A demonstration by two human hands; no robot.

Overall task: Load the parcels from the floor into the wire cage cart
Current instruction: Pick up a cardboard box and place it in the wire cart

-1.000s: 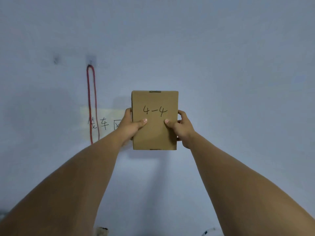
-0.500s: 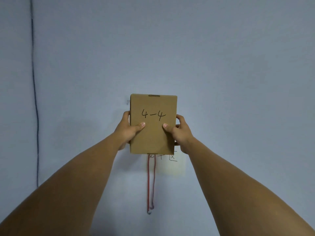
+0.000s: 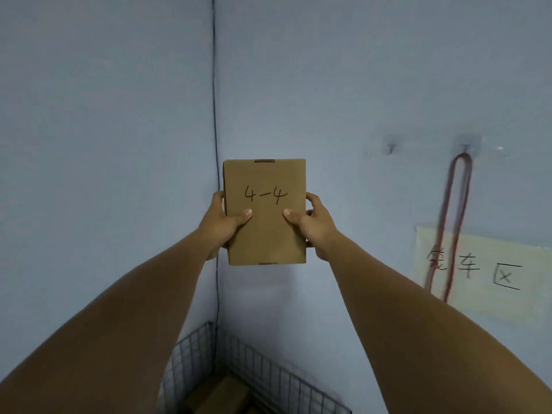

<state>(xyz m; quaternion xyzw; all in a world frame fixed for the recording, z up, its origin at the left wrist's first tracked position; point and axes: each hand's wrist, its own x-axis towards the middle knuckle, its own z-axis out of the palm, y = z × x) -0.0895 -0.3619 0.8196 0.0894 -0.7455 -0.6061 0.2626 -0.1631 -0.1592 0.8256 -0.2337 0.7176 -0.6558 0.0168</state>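
Both forearms reach forward from the bottom corners and converge on the parcel (image 3: 265,212), which is held up in the air at arm's length. Below the parcel, between the forearms at the bottom edge, the top corner of the wire cart (image 3: 254,366) shows, with cardboard (image 3: 221,395) lying inside it; the parcel is well above the cart rim. Left hand (image 3: 222,224) grips the parcel's left edge: thumb (image 3: 243,216) pressed flat on the near face, the other fingers wrapped round the edge to the hidden far face. Right hand (image 3: 316,224) mirrors this on the right edge: thumb (image 3: 291,216) on the near face, fingers curled behind, with some showing past the edge. So both hands are pinching the parcel, thumb in front and fingers behind. The two thumb tips lie just below the handwritten "4-4" and point toward each other, apart. Parcel: flat brown carton, broad face toward the camera, long axis upright, short edges at top and bottom, writing right way up in the upper half. The hands sit around mid-height, leaving the top part and the bottom edge free. Behind the parcel is a wall corner with a thin dark cable (image 3: 214,121) running down it, passing behind the parcel's left edge. Right of the parcel on the wall: a hook (image 3: 466,146) carrying a red loop (image 3: 451,228), which hangs over a pale paper sign (image 3: 490,273) with handwritten characters.
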